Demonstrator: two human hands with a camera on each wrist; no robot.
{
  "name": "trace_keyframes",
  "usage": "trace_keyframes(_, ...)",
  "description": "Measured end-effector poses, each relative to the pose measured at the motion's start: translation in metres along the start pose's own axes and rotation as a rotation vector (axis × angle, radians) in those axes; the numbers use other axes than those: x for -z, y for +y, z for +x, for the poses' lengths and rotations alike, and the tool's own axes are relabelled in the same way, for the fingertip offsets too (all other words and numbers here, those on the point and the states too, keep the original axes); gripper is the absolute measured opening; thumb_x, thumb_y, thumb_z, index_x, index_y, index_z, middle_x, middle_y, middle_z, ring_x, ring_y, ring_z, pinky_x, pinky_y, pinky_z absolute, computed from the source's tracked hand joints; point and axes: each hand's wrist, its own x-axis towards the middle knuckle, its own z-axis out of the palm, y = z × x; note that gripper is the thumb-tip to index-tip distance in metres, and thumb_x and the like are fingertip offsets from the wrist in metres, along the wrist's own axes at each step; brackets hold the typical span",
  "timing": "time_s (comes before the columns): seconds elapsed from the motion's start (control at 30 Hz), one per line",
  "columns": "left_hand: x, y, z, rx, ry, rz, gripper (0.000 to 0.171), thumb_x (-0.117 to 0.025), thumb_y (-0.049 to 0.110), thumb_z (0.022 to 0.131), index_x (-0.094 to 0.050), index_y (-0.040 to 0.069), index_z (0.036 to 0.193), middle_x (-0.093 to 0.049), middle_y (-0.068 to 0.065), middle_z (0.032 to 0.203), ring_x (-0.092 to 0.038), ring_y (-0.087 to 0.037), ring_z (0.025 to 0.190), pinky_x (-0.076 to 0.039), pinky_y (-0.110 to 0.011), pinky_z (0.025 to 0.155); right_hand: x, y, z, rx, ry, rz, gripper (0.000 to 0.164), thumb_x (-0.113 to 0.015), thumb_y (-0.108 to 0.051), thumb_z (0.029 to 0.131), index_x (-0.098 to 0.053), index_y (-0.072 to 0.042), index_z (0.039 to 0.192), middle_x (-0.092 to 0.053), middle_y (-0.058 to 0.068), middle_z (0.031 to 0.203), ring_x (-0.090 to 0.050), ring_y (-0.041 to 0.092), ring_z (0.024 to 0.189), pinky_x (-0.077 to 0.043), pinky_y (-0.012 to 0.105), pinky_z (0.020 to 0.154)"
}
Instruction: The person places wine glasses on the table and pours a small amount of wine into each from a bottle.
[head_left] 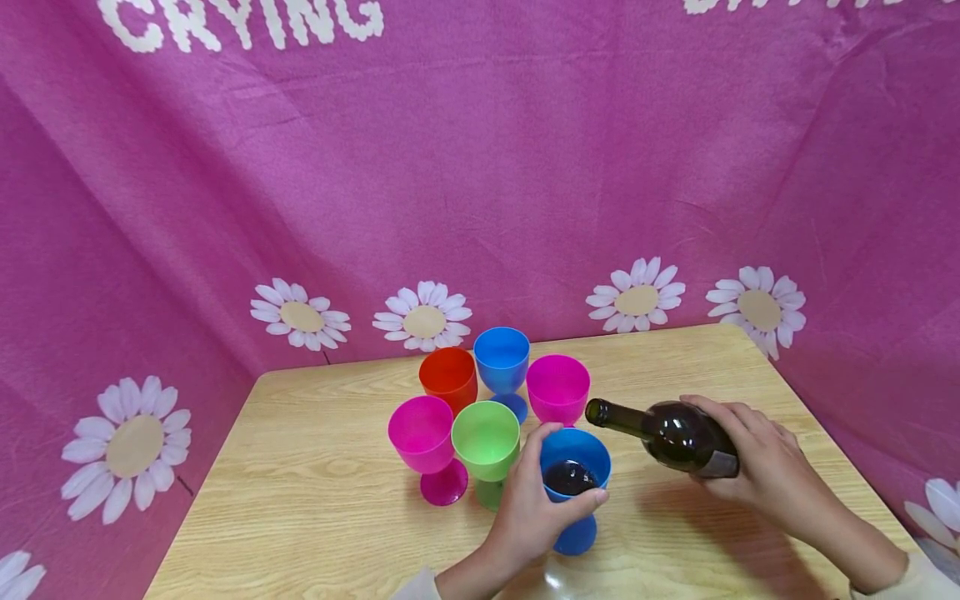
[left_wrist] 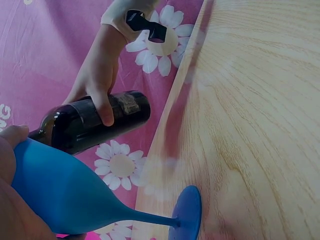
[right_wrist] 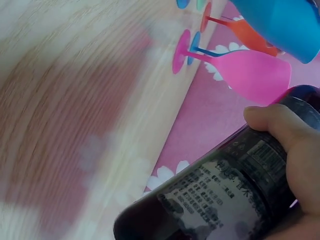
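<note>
My left hand [head_left: 531, 504] grips the bowl of a blue plastic goblet [head_left: 576, 533], fingers on its far left side and thumb across the near side. Dark liquid [head_left: 570, 477] fills the lower part of the bowl. In the left wrist view the goblet's bowl [left_wrist: 65, 185] narrows to a thin stem and a round foot. My right hand [head_left: 765, 467] holds a dark glass wine bottle [head_left: 686, 437] around its body, tilted with the neck to the left. The bottle's mouth is over the goblet's right rim. Its printed label [right_wrist: 215, 200] shows in the right wrist view.
Left of and behind the held goblet stand a green goblet [head_left: 486, 437], a pink goblet [head_left: 423, 433], a red goblet [head_left: 448, 377], another blue goblet [head_left: 502, 358] and another pink goblet [head_left: 558, 387]. A pink cloth [head_left: 480, 167] with daisies hangs behind the wooden table [head_left: 315, 500].
</note>
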Motion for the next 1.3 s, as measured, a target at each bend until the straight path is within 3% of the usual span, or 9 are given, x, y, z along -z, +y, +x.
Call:
trace_keyframes(0.4, -0.001, 0.002, 0.000, 0.019, 0.008, 0.015, 0.084, -0.089, 0.035, 0.081, -0.041, 0.029, 0.150, -0.054, 0.002, 0.141, -0.049, -0.029, 0.133, -0.058, -0.054, 0.092, -0.013, 0.001, 0.005, -0.033, 0.020, 0.124, 0.109, -0.101, -0.013, 0.053, -0.050, -0.016, 0.149, -0.067, 0.009, 0.121, -0.061, 0.022, 0.102, -0.053, 0.045, 0.077)
trace_keyframes(0.5, -0.001, 0.002, 0.000, 0.019, 0.010, 0.017, 0.084, -0.089, 0.035, 0.081, -0.041, 0.029, 0.150, -0.054, 0.002, 0.142, -0.050, -0.029, 0.133, -0.058, -0.053, 0.092, -0.016, 0.002, 0.006, -0.061, 0.009, 0.168, 0.110, -0.101, -0.011, 0.055, -0.048, -0.015, 0.151, -0.064, 0.011, 0.130, -0.060, 0.024, 0.108, -0.049, 0.027, 0.086)
trace_keyframes(0.63, -0.001, 0.002, -0.001, 0.017, 0.013, 0.021, 0.084, -0.089, 0.036, 0.081, -0.041, 0.029, 0.150, -0.054, 0.002, 0.142, -0.050, -0.029, 0.133, -0.058, -0.052, 0.092, -0.021, 0.004, 0.007, -0.086, 0.018, 0.237, 0.109, -0.101, -0.009, 0.058, -0.046, -0.016, 0.152, -0.061, 0.012, 0.135, -0.054, 0.007, 0.118, -0.032, 0.006, 0.092)
trace_keyframes(0.73, -0.001, 0.002, 0.000, 0.017, 0.014, 0.023, 0.084, -0.089, 0.035, 0.081, -0.041, 0.029, 0.150, -0.054, 0.002, 0.142, -0.050, -0.029, 0.133, -0.058, -0.052, 0.092, -0.024, 0.005, 0.008, -0.112, 0.030, 0.289, 0.107, -0.100, -0.007, 0.060, -0.046, -0.015, 0.152, -0.061, 0.014, 0.134, -0.045, -0.010, 0.118, -0.029, 0.003, 0.092)
trace_keyframes(0.83, -0.001, 0.002, 0.000, 0.013, 0.014, 0.027, 0.084, -0.089, 0.035, 0.081, -0.041, 0.029, 0.150, -0.054, 0.003, 0.142, -0.049, -0.028, 0.134, -0.058, -0.053, 0.092, -0.026, 0.005, 0.009, -0.170, 0.026, 0.318, 0.105, -0.099, -0.009, 0.063, -0.044, -0.016, 0.152, -0.061, 0.015, 0.134, -0.045, -0.011, 0.116, -0.032, 0.007, 0.089)
trace_keyframes(0.97, -0.001, 0.002, 0.000, 0.005, 0.017, 0.035, 0.084, -0.089, 0.035, 0.081, -0.041, 0.028, 0.150, -0.054, 0.003, 0.142, -0.049, -0.028, 0.134, -0.058, -0.053, 0.093, -0.029, 0.004, 0.010, -0.256, 0.006, 0.341, 0.107, -0.098, -0.015, 0.067, -0.039, -0.019, 0.155, -0.061, 0.018, 0.137, -0.057, 0.015, 0.117, -0.038, 0.016, 0.089)
trace_keyframes(1.07, -0.001, 0.002, 0.000, 0.004, 0.017, 0.036, 0.084, -0.089, 0.036, 0.081, -0.041, 0.028, 0.150, -0.054, 0.003, 0.141, -0.049, -0.027, 0.133, -0.057, -0.052, 0.093, -0.032, 0.003, 0.012, -0.301, -0.009, 0.387, 0.109, -0.097, -0.014, 0.069, -0.034, -0.019, 0.158, -0.058, 0.022, 0.139, -0.057, 0.038, 0.117, -0.045, 0.038, 0.095)
trace_keyframes(1.17, -0.001, 0.002, 0.000, 0.005, 0.018, 0.037, 0.084, -0.089, 0.036, 0.081, -0.041, 0.028, 0.150, -0.054, 0.003, 0.141, -0.049, -0.027, 0.133, -0.057, -0.053, 0.093, -0.036, 0.004, 0.013, -0.339, -0.025, 0.443, 0.111, -0.095, -0.014, 0.072, -0.028, -0.018, 0.160, -0.054, 0.025, 0.142, -0.055, 0.043, 0.120, -0.044, 0.060, 0.093)
trace_keyframes(1.3, -0.001, 0.002, 0.000, 0.008, 0.018, 0.036, 0.084, -0.089, 0.036, 0.081, -0.041, 0.028, 0.150, -0.054, 0.003, 0.141, -0.050, -0.028, 0.133, -0.058, -0.053, 0.093, -0.042, 0.005, 0.015, -0.383, -0.038, 0.510, 0.111, -0.093, -0.013, 0.076, -0.022, -0.018, 0.162, -0.051, 0.025, 0.145, -0.053, 0.043, 0.121, -0.042, 0.066, 0.095)
